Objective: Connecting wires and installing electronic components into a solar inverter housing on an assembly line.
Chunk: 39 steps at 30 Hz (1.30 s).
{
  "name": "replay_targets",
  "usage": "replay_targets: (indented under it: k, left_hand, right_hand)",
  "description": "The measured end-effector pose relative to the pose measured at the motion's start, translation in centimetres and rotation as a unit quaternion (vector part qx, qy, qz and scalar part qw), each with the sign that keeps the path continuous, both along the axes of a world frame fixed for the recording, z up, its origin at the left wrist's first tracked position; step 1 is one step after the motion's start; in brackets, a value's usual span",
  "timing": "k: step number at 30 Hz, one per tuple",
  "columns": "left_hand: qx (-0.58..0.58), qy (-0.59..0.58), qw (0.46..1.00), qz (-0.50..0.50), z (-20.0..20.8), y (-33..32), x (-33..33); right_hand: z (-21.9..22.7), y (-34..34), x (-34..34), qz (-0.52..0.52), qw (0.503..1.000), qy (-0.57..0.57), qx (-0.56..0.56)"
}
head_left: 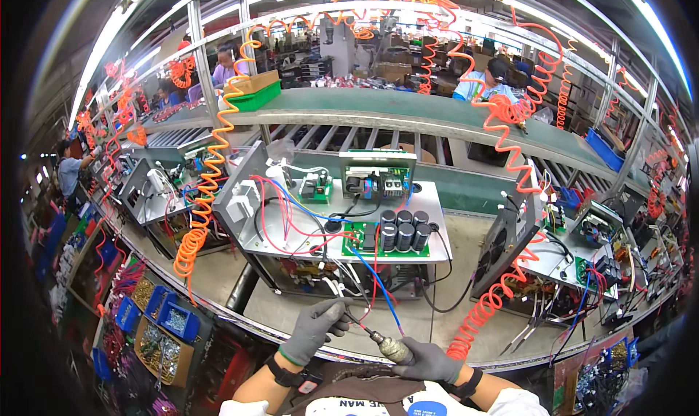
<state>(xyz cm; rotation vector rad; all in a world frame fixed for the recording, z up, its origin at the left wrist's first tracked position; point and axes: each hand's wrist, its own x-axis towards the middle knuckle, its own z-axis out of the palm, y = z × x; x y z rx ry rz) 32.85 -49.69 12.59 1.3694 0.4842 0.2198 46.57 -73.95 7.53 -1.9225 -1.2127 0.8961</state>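
Observation:
My right hand (pixel 429 361), in a grey glove, is wrapped round the back of a power screwdriver (pixel 394 349) with a pale, wrapped-looking body. Its thin shaft points up and left toward my other hand. Beside that shaft, my left hand (pixel 319 330), gloved too, has its fingers bent and closed near the tip; what they pinch is too small to make out. Just beyond both hands stands an open electrical unit (pixel 320 234) on the line. A green circuit board with several black capacitors (pixel 404 230) sits on its metal plate, and red, blue and white wires (pixel 378 281) hang down its front.
Similar open units stand left (pixel 156 190) and right (pixel 575 248). Orange coiled hoses (pixel 200 234) hang around the bench, one (pixel 477 328) beside my right hand. Blue bins of screws (pixel 175 318) lie at lower left. Behind runs a green conveyor (pixel 349 103), with people beyond.

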Motion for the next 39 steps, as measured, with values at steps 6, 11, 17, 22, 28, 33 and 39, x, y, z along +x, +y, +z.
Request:
replay_targets:
  k: [6, 11, 17, 22, 28, 33, 39]
  left_hand:
    - [-0.098, 0.056, 0.993, 0.032, -9.4, -0.7, 0.2]
    - [-0.096, 0.104, 0.99, 0.029, -11.6, -1.7, -0.2]
    - [-0.149, 0.168, 0.974, 0.014, -15.9, -1.0, -2.6]
    - [-0.309, 0.204, 0.922, 0.115, -21.6, -0.8, -3.6]
    - [-0.254, 0.213, 0.939, 0.092, -26.7, 0.8, -1.1]
    - [-0.322, 0.238, 0.907, 0.13, -26.1, 0.8, 0.4]
    - [-0.212, 0.163, 0.958, 0.107, -25.3, 0.7, 1.3]
  right_hand:
    - [-4.3, -0.3, 3.4, 0.08, 0.98, -0.095, -0.158]
    - [-8.0, 1.0, 5.8, 0.166, 0.961, -0.125, -0.182]
    - [-12.5, 1.4, 6.3, 0.208, 0.947, -0.186, -0.157]
    - [-11.9, 2.7, 5.4, 0.237, 0.933, -0.198, -0.183]
    - [-5.4, 2.1, 7.0, 0.147, 0.966, -0.141, -0.156]
    - [7.2, 3.4, 9.5, 0.09, 0.993, 0.074, -0.009]
    - [12.9, 7.9, 13.4, -0.156, 0.944, -0.007, 0.289]
